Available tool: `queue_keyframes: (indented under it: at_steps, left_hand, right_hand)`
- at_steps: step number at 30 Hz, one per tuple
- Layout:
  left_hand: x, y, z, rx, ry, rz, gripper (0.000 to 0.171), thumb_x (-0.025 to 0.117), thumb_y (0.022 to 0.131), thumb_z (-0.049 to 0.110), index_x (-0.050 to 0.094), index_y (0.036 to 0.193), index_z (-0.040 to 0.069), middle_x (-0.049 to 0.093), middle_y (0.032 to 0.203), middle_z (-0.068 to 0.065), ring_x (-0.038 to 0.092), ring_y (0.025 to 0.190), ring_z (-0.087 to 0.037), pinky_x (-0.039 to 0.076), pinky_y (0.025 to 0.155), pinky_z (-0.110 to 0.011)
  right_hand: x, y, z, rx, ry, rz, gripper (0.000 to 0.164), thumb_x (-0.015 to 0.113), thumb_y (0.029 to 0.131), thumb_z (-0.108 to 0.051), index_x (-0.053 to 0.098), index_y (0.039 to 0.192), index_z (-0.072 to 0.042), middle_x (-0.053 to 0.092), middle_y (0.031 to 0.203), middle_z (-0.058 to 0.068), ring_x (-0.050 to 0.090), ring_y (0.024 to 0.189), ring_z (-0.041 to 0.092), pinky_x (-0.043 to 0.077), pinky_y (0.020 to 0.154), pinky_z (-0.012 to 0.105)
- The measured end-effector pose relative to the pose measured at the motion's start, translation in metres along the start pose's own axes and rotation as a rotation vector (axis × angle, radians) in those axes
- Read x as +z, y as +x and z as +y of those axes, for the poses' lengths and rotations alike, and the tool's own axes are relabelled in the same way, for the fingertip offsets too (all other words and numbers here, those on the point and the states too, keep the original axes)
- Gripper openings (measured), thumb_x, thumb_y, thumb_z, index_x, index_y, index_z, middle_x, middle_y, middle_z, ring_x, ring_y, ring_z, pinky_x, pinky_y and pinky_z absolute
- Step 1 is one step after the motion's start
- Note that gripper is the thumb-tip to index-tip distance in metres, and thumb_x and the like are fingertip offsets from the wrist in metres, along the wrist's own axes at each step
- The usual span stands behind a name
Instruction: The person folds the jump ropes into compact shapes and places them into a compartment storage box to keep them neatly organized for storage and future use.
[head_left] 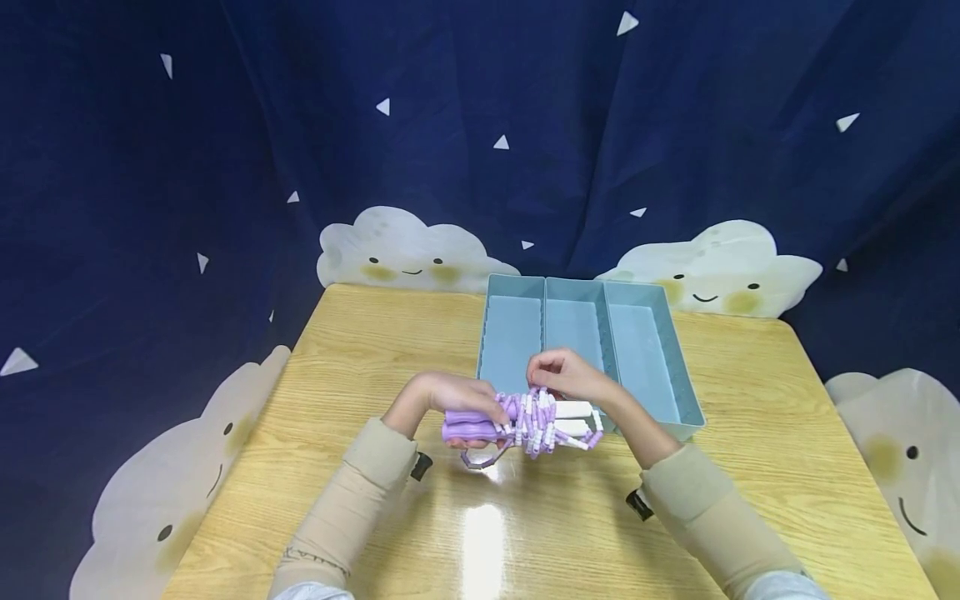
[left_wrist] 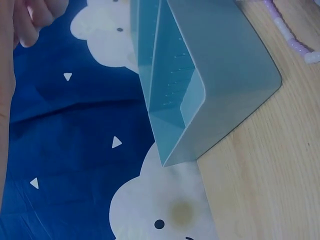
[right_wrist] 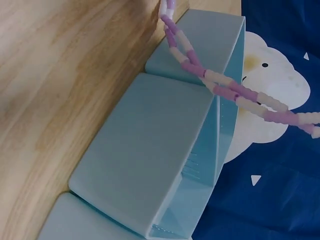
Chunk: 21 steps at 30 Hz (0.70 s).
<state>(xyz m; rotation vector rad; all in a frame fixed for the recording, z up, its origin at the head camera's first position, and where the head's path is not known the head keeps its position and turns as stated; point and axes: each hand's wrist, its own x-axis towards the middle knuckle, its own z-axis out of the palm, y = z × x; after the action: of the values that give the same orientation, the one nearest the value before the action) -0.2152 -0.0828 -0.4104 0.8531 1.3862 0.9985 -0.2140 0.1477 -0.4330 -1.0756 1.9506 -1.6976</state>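
A beaded jump rope (head_left: 537,427) in purple and white is held over the table, its cord wound in several turns around its two handles. My left hand (head_left: 461,396) grips the purple ends of the handles, thumb on top. The white handle ends (head_left: 573,410) point to the right. My right hand (head_left: 572,375) pinches a strand at the top of the wound bundle with curled fingers. A doubled strand of beads (right_wrist: 225,91) crosses the right wrist view, and a short piece of beaded cord (left_wrist: 298,46) shows at the top right of the left wrist view.
A light blue bin (head_left: 681,358) with three compartments side by side stands just beyond the hands, its near edge partly hidden by them. The wooden table (head_left: 390,333) reaches back to a dark blue curtain (head_left: 450,167) with white triangles and cloud cutouts.
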Motion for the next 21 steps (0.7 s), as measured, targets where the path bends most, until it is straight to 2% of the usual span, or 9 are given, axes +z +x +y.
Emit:
queue_keyframes:
  at_steps: [7, 10, 16, 19, 21]
  left_hand:
    - [-0.001, 0.000, 0.000, 0.014, 0.007, -0.003, 0.040, 0.038, 0.094, 0.028, 0.060, 0.093, -0.005, 0.056, 0.059, -0.007, 0.051, 0.042, -0.012, 0.043, 0.037, -0.023]
    - [-0.001, 0.000, -0.001, 0.021, -0.008, 0.005, 0.040, 0.038, 0.093, 0.028, 0.060, 0.093, -0.006, 0.056, 0.060, -0.007, 0.051, 0.042, -0.012, 0.044, 0.038, -0.024]
    - [-0.002, -0.002, -0.001, 0.053, -0.035, 0.018, 0.039, 0.037, 0.093, 0.023, 0.058, 0.094, -0.010, 0.056, 0.061, -0.010, 0.051, 0.043, -0.013, 0.045, 0.039, -0.024]
    - [-0.002, -0.004, -0.001, 0.064, -0.043, 0.038, 0.040, 0.037, 0.093, 0.023, 0.057, 0.093, -0.011, 0.056, 0.061, -0.011, 0.052, 0.043, -0.013, 0.046, 0.039, -0.024]
    - [-0.003, -0.005, -0.002, 0.070, -0.052, 0.053, 0.039, 0.038, 0.093, 0.024, 0.056, 0.092, -0.010, 0.056, 0.061, -0.010, 0.052, 0.044, -0.012, 0.046, 0.039, -0.023]
  right_hand:
    - [0.005, 0.000, 0.008, -0.102, 0.035, 0.060, 0.052, 0.046, 0.092, -0.040, 0.052, 0.076, 0.009, 0.054, 0.066, -0.014, 0.040, 0.051, -0.003, 0.031, 0.038, 0.016]
    - [0.009, 0.000, 0.001, -0.119, 0.032, 0.109, 0.058, 0.046, 0.090, -0.046, 0.051, 0.074, 0.009, 0.055, 0.067, -0.016, 0.042, 0.053, -0.004, 0.033, 0.040, 0.015]
    - [0.019, -0.002, -0.013, -0.130, 0.026, 0.195, 0.052, 0.045, 0.090, -0.042, 0.054, 0.077, 0.007, 0.058, 0.074, -0.018, 0.049, 0.064, -0.004, 0.041, 0.053, 0.010]
    - [0.020, -0.006, -0.006, -0.114, 0.080, 0.220, 0.048, 0.047, 0.091, -0.039, 0.057, 0.083, 0.008, 0.060, 0.079, -0.012, 0.052, 0.069, 0.000, 0.045, 0.058, 0.012]
    - [0.018, -0.008, 0.009, -0.123, 0.128, 0.213, 0.050, 0.051, 0.091, -0.040, 0.059, 0.086, 0.009, 0.061, 0.080, -0.007, 0.053, 0.070, 0.003, 0.047, 0.057, 0.015]
